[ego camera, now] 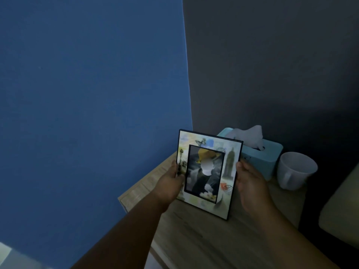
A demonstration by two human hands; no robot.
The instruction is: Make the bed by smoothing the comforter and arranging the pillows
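The left grip (171, 183) holds the left side of a picture frame (229, 166). Its thumb lies on the front of the frame and its fingers are curled round the edge. The right grip (250, 183) holds the right side the same way, with its thumb on the front. The rest of those fingers are hidden behind the frame.

The frame stands tall and leans back a little. It has a thin dark rim, a pale border with small drawings, and a photo in the middle. Its lowest corner is right at the tabletop (194, 239), but I cannot tell if it touches.

The wooden tabletop lies under the frame. Behind the frame, a bit to the right, sits a light blue tissue box (272, 158) with a white tissue (250, 136) sticking up. Right of the frame, just beside the box, stands a white mug (295, 169).

Far right of the frame, past the tabletop, is a pale soft thing (342, 206). It may be the bed, but I cannot tell if it is comforter or pillow.

Left of the frame is a blue wall (87, 94). Behind the frame is a dark grey wall (272, 55).
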